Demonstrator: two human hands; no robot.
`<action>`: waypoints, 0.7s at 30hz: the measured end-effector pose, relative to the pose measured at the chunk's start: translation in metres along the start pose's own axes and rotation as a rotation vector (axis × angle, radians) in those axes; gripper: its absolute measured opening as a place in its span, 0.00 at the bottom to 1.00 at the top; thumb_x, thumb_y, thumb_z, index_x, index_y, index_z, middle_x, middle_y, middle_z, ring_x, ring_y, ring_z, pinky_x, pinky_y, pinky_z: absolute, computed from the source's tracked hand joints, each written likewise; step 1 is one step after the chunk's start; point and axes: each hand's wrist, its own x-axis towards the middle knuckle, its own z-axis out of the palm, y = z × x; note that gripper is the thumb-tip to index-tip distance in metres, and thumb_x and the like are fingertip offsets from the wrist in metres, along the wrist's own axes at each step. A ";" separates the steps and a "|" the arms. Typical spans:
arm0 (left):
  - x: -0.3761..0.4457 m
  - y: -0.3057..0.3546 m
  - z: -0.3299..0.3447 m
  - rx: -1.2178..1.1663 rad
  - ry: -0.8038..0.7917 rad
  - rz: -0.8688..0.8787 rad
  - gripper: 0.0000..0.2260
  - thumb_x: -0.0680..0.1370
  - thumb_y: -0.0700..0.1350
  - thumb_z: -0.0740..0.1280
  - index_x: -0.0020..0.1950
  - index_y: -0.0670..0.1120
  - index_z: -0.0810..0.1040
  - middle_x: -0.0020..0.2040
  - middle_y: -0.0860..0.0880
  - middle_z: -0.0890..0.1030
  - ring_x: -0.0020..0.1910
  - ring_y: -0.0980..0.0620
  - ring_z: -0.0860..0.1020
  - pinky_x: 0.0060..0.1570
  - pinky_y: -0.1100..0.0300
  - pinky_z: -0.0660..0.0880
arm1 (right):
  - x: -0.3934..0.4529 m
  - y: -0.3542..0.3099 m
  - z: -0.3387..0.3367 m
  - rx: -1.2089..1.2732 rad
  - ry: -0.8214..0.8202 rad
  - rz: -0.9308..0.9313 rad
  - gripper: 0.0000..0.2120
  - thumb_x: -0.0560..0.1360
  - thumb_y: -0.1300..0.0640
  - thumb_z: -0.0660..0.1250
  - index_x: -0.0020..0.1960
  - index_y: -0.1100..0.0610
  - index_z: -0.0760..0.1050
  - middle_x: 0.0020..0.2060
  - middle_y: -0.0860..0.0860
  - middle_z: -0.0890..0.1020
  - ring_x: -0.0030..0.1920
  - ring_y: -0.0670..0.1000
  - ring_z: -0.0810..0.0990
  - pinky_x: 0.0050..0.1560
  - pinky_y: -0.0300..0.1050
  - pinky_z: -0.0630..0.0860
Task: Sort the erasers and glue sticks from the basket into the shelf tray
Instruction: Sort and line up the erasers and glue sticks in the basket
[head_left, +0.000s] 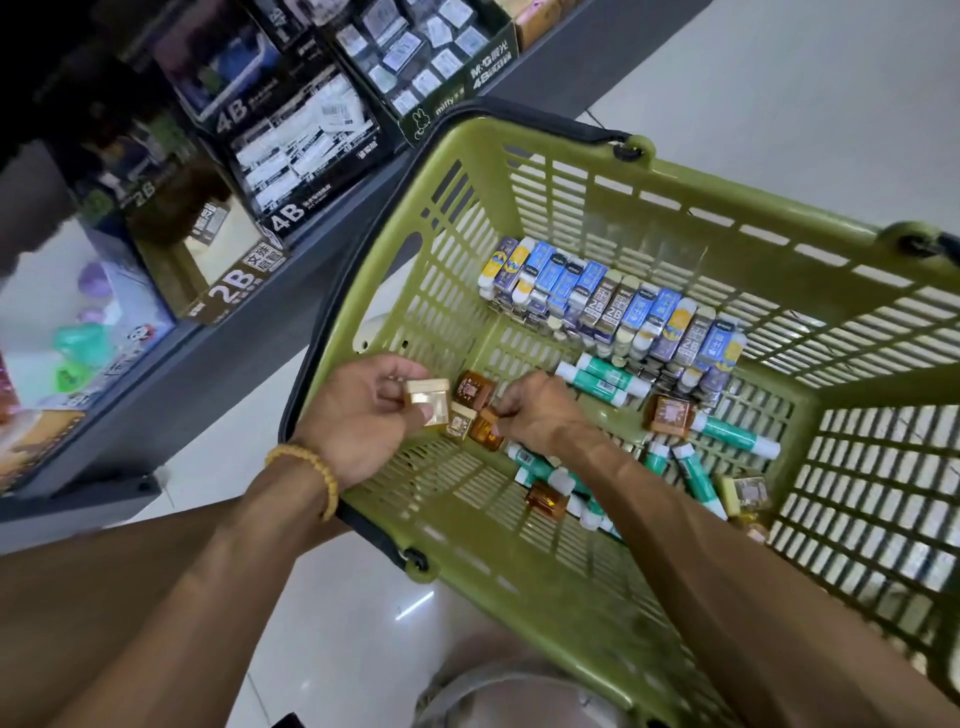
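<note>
A green plastic basket (582, 218) holds a row of blue and purple sleeved erasers (613, 301) along its far wall. Teal-and-white glue sticks (605, 382) and small brown-wrapped erasers (670, 414) lie loose on its floor. My left hand (363, 415) holds a cream eraser (427, 401) over the basket's left side. My right hand (540, 410) pinches a brown-wrapped eraser (485, 428) out of a small cluster right beside the left hand. The brown 2B shelf tray (228, 291) sits on the shelf to the left.
The dark shelf (208, 374) runs along the left, carrying black 4B eraser boxes (301, 156), a miffy box (441, 62) and a case of coloured items (83, 332). Glossy white floor (779, 78) surrounds the basket. Black handles hang at the basket's rim.
</note>
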 end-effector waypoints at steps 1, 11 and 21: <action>0.001 0.000 0.000 0.000 -0.003 0.000 0.14 0.73 0.33 0.71 0.52 0.50 0.78 0.42 0.56 0.80 0.34 0.69 0.79 0.33 0.77 0.72 | 0.000 0.000 0.002 0.000 0.007 -0.012 0.02 0.72 0.60 0.76 0.45 0.56 0.84 0.43 0.47 0.84 0.43 0.45 0.81 0.61 0.45 0.77; 0.002 0.005 0.003 -0.040 -0.051 0.000 0.14 0.72 0.33 0.73 0.51 0.48 0.78 0.47 0.45 0.83 0.42 0.48 0.83 0.40 0.61 0.81 | -0.044 -0.013 -0.029 0.579 -0.062 -0.073 0.10 0.81 0.53 0.65 0.43 0.53 0.79 0.38 0.48 0.83 0.33 0.41 0.81 0.34 0.35 0.75; -0.003 0.035 0.042 -0.142 -0.276 0.189 0.13 0.71 0.34 0.73 0.51 0.46 0.78 0.49 0.46 0.83 0.43 0.50 0.83 0.40 0.59 0.82 | -0.113 -0.011 -0.084 0.620 0.043 -0.082 0.05 0.76 0.62 0.71 0.51 0.63 0.82 0.39 0.56 0.83 0.37 0.50 0.80 0.40 0.43 0.79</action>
